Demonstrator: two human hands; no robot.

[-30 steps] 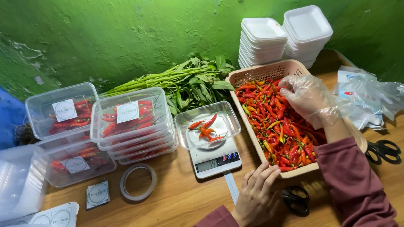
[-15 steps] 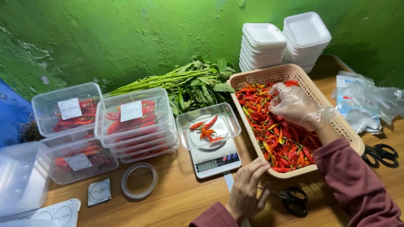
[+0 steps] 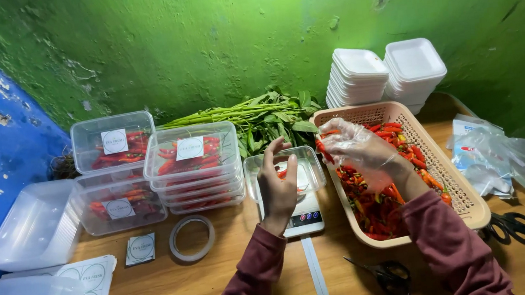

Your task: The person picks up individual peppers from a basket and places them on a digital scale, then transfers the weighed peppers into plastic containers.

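Observation:
A tan plastic basket (image 3: 463, 196) full of red chillies (image 3: 375, 204) stands right of centre. My right hand (image 3: 364, 151), in a thin clear glove, hovers at the basket's left rim, pinching a few red chillies toward the scale. A clear plastic container (image 3: 312, 168) with some chillies in it sits on a small white digital scale (image 3: 307, 219). My left hand (image 3: 278, 187) is raised over the container's near side, with fingers and thumb slightly apart and touching it. Its palm hides most of what is inside.
Labelled clear tubs of chillies (image 3: 191, 163) are stacked to the left, beside empty tubs (image 3: 32, 228), sticker sheets (image 3: 91, 286) and a tape roll (image 3: 191, 238). Leafy greens (image 3: 260, 119) and white foam trays (image 3: 389, 73) line the wall. Plastic bags (image 3: 497, 155) and two scissors (image 3: 510, 227) (image 3: 384, 276) lie right.
My left hand rose from the table's front edge to the container on the scale. My right hand moved left from the basket's middle to its left rim, carrying chillies.

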